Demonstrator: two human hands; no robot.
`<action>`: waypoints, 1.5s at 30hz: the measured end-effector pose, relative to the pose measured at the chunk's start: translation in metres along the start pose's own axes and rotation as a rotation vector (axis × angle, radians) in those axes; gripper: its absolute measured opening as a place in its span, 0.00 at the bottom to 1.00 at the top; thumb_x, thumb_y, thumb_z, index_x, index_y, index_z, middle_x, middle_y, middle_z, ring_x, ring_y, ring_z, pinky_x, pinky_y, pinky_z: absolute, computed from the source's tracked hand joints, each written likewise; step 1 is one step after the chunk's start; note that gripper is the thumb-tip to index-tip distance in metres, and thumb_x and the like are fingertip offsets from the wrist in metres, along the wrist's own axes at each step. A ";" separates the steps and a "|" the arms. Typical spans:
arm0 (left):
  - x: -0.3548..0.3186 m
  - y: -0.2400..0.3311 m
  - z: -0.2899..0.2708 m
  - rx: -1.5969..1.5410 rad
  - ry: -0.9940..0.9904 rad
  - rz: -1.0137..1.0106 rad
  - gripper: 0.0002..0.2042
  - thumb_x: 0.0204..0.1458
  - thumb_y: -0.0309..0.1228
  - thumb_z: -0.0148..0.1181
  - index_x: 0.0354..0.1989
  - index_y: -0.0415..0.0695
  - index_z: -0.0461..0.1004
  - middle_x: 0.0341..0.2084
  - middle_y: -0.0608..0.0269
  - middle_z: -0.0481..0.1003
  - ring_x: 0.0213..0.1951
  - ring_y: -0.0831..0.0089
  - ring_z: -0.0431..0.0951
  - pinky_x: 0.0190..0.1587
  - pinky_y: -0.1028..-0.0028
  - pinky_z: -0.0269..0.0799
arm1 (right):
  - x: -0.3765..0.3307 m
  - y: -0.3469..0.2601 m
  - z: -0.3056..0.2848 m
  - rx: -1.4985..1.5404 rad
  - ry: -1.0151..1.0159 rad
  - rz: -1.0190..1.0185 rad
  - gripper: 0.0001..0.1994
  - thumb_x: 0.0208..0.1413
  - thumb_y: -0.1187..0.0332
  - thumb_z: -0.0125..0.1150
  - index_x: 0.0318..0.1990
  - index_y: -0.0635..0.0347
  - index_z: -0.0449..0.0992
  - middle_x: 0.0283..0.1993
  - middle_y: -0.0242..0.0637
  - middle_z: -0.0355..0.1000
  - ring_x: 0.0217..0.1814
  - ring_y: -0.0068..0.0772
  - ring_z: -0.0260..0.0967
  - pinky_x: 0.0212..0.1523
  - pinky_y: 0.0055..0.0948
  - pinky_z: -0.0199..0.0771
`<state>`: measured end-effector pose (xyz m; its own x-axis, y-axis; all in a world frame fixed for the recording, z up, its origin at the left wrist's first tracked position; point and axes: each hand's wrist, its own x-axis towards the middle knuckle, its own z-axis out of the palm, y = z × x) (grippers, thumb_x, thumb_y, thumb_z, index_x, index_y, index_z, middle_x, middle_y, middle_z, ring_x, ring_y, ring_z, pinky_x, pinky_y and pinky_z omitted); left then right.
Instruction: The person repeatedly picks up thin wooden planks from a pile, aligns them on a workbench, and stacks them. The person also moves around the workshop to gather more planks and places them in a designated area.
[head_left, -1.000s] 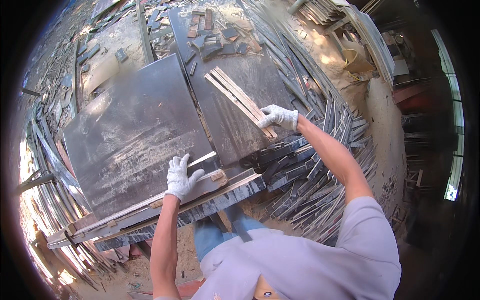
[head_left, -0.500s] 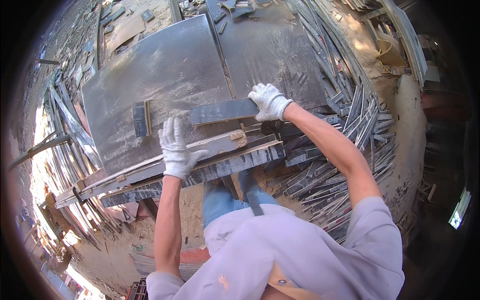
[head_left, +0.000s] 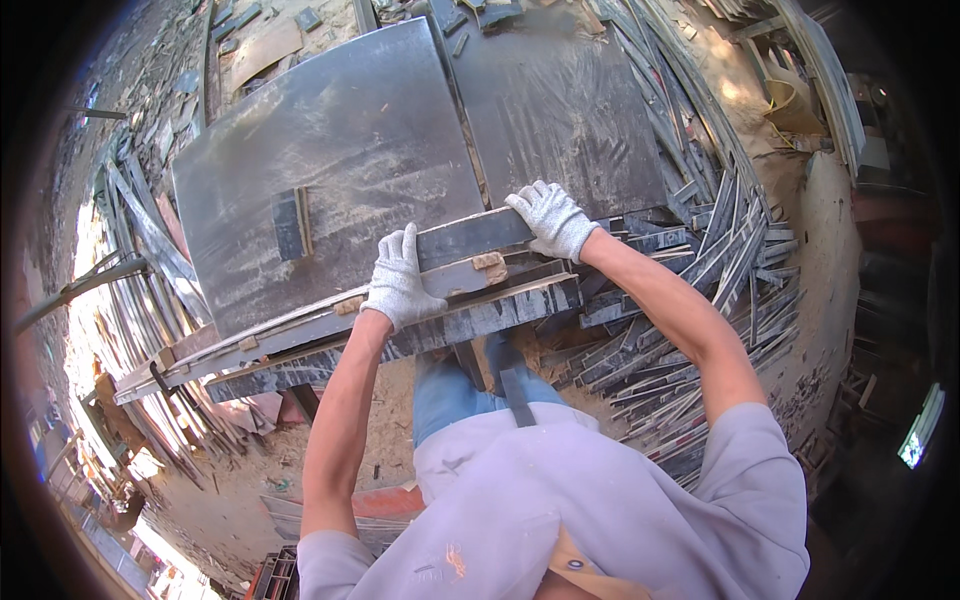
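Note:
A short dark board (head_left: pixel 470 238) lies along the far side of a straight grey rail (head_left: pixel 290 335) on the dark tabletop (head_left: pixel 330 140). My right hand (head_left: pixel 552 222), in a white knit glove, has its fingers curled over the right end of this board. My left hand (head_left: pixel 398 282), gloved alike, rests across the rail at the board's left end, fingers stretched out and thumb apart. A small dark block (head_left: pixel 290 224) with a pale wooden edge sits farther left on the tabletop. A little wood chunk (head_left: pixel 490 267) lies on the rail between my hands.
A narrow seam (head_left: pixel 462 125) splits the tabletop. Long offcut strips (head_left: pixel 715 235) lie heaped at the right, and more strips (head_left: pixel 140 310) lean at the left. Scraps (head_left: pixel 480 12) lie beyond the far edge. A paint-streaked beam (head_left: pixel 480 322) runs along the near edge.
The dark board has come nearer and now lies along the rail, with my right hand still on its end. My left hand has moved right, to the board's left end.

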<state>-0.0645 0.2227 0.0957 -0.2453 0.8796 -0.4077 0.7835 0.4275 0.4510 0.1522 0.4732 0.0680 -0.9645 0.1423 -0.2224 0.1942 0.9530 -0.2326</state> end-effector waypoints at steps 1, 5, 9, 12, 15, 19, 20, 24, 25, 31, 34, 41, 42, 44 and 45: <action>-0.002 -0.002 0.002 0.011 0.020 0.003 0.69 0.27 0.46 0.81 0.78 0.33 0.42 0.67 0.37 0.56 0.70 0.41 0.55 0.76 0.55 0.54 | 0.000 0.000 0.003 0.018 0.008 0.007 0.37 0.36 0.63 0.78 0.59 0.61 0.73 0.54 0.46 0.71 0.59 0.50 0.69 0.58 0.47 0.71; -0.007 -0.005 -0.003 -0.243 0.030 -0.085 0.71 0.28 0.40 0.85 0.80 0.39 0.38 0.71 0.38 0.51 0.73 0.42 0.53 0.77 0.56 0.54 | 0.006 -0.002 -0.008 -0.001 -0.075 0.007 0.32 0.39 0.66 0.76 0.56 0.60 0.75 0.54 0.46 0.72 0.59 0.50 0.69 0.56 0.47 0.72; -0.036 -0.042 -0.026 -0.336 0.218 -0.111 0.68 0.33 0.38 0.82 0.80 0.36 0.35 0.75 0.37 0.46 0.78 0.44 0.47 0.80 0.59 0.50 | 0.004 0.004 0.000 0.037 -0.012 0.004 0.32 0.36 0.66 0.76 0.55 0.61 0.75 0.53 0.46 0.71 0.59 0.50 0.69 0.56 0.47 0.71; -0.058 -0.040 -0.043 -0.319 0.192 -0.216 0.69 0.33 0.39 0.83 0.80 0.37 0.35 0.76 0.37 0.44 0.79 0.43 0.45 0.79 0.59 0.50 | 0.005 0.005 0.001 0.057 0.032 -0.007 0.31 0.35 0.67 0.76 0.52 0.60 0.75 0.51 0.45 0.71 0.57 0.50 0.69 0.55 0.47 0.71; -0.068 -0.039 -0.035 -0.159 0.254 -0.169 0.73 0.29 0.42 0.87 0.80 0.39 0.36 0.77 0.39 0.44 0.79 0.44 0.46 0.80 0.55 0.49 | 0.006 0.010 0.006 0.083 0.066 -0.015 0.30 0.33 0.68 0.75 0.51 0.59 0.75 0.49 0.44 0.71 0.56 0.51 0.69 0.53 0.47 0.71; -0.057 -0.036 -0.023 -0.089 0.265 -0.116 0.74 0.28 0.45 0.88 0.80 0.39 0.37 0.78 0.38 0.43 0.79 0.41 0.43 0.80 0.52 0.46 | 0.013 0.010 0.007 0.144 0.110 -0.024 0.29 0.34 0.68 0.74 0.50 0.58 0.75 0.48 0.44 0.71 0.54 0.51 0.69 0.52 0.47 0.71; -0.052 -0.035 -0.021 -0.082 0.255 -0.097 0.73 0.28 0.45 0.87 0.80 0.38 0.37 0.78 0.37 0.42 0.79 0.40 0.42 0.80 0.51 0.45 | 0.013 0.011 0.007 0.162 0.118 -0.020 0.28 0.34 0.69 0.74 0.50 0.58 0.75 0.48 0.44 0.71 0.54 0.51 0.69 0.52 0.46 0.71; -0.026 -0.022 -0.006 0.028 0.222 0.055 0.74 0.27 0.47 0.87 0.80 0.38 0.38 0.78 0.37 0.42 0.80 0.38 0.39 0.80 0.45 0.37 | 0.018 0.012 0.010 0.121 0.116 -0.051 0.30 0.34 0.67 0.75 0.51 0.61 0.75 0.47 0.45 0.71 0.54 0.50 0.70 0.52 0.46 0.71; -0.019 -0.018 -0.001 0.074 0.172 0.078 0.73 0.27 0.51 0.85 0.80 0.37 0.40 0.78 0.38 0.43 0.80 0.40 0.37 0.80 0.40 0.32 | 0.020 0.010 0.011 0.080 0.072 -0.062 0.31 0.34 0.67 0.75 0.51 0.62 0.75 0.47 0.45 0.71 0.54 0.50 0.69 0.53 0.46 0.71; 0.025 0.004 0.015 0.190 0.050 0.087 0.66 0.29 0.45 0.81 0.79 0.39 0.46 0.73 0.42 0.53 0.76 0.41 0.50 0.75 0.37 0.44 | 0.025 0.015 0.016 0.075 -0.009 -0.054 0.36 0.35 0.67 0.77 0.57 0.66 0.72 0.52 0.50 0.71 0.56 0.54 0.69 0.59 0.49 0.70; 0.036 -0.003 0.021 0.178 0.179 0.170 0.57 0.34 0.41 0.74 0.77 0.39 0.50 0.64 0.46 0.61 0.67 0.46 0.61 0.71 0.44 0.53 | 0.015 0.027 0.016 0.070 0.080 -0.070 0.38 0.36 0.67 0.77 0.60 0.65 0.70 0.52 0.49 0.71 0.57 0.53 0.69 0.60 0.49 0.70; 0.089 -0.011 -0.023 0.233 0.218 0.206 0.56 0.33 0.38 0.74 0.76 0.39 0.52 0.60 0.45 0.63 0.64 0.45 0.64 0.68 0.47 0.58 | 0.066 0.074 -0.013 0.079 0.082 -0.010 0.30 0.36 0.66 0.76 0.52 0.63 0.75 0.48 0.49 0.72 0.55 0.54 0.71 0.55 0.47 0.77; 0.099 -0.015 -0.029 0.235 0.214 0.204 0.56 0.33 0.39 0.74 0.76 0.39 0.52 0.60 0.46 0.63 0.64 0.46 0.64 0.68 0.47 0.57 | 0.077 0.080 -0.020 0.075 0.052 0.001 0.30 0.37 0.66 0.76 0.51 0.62 0.76 0.49 0.49 0.72 0.56 0.53 0.71 0.56 0.47 0.77; 0.122 -0.023 -0.044 0.243 0.207 0.202 0.56 0.33 0.41 0.75 0.76 0.40 0.52 0.60 0.49 0.62 0.64 0.49 0.63 0.68 0.46 0.56 | 0.101 0.093 -0.032 0.066 -0.004 0.022 0.28 0.37 0.66 0.78 0.50 0.62 0.76 0.51 0.49 0.72 0.58 0.52 0.70 0.58 0.46 0.77; 0.134 -0.027 -0.052 0.252 0.199 0.197 0.57 0.33 0.41 0.75 0.76 0.40 0.52 0.60 0.49 0.63 0.64 0.49 0.64 0.67 0.47 0.58 | 0.113 0.101 -0.036 0.063 0.000 0.031 0.28 0.39 0.65 0.78 0.51 0.63 0.76 0.53 0.50 0.72 0.60 0.53 0.70 0.60 0.46 0.77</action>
<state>-0.1484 0.3393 0.0702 -0.1621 0.9738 -0.1593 0.9366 0.2026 0.2858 0.0569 0.5950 0.0536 -0.9580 0.1712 -0.2299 0.2344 0.9294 -0.2849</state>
